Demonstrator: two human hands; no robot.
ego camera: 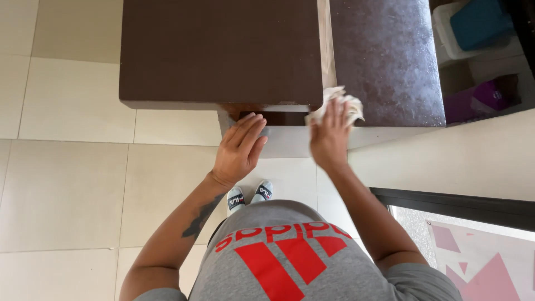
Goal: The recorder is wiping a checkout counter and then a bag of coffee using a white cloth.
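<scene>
Left hand: we see our left hand [238, 150] laid flat, fingers together and stretched out, against the grey front panel [284, 139] just below the dark slot [273, 117]; it clamps nothing.
Right hand: our right hand [330, 136] presses a crumpled pale cloth [341, 106] against the front edge of the speckled brown top [384, 61]; the fingers are spread over the cloth, holding it by pressure against the surface more than by a closed fist.
Cloth: it sits at the corner where the pale wooden strip [327, 44] between the two tops meets the front edge, partly under our fingers.
Done so far: we judge the wiping is under way at the near edge; the speckled top looks mottled all over, and we cannot tell whether that is its pattern, dust or damp, so we cannot say how much of it is wiped.
Left to do: as far as we can judge, most of the speckled top and the whole plain dark brown top [220, 50] beside it show no sign of the cloth's work.
Surroundings: cream floor tiles [67, 184] below us, a white bin with a blue lid [473, 25] and a purple thing [490, 95] beyond the furniture, a pink patterned mat [490, 267] at lower right.
</scene>
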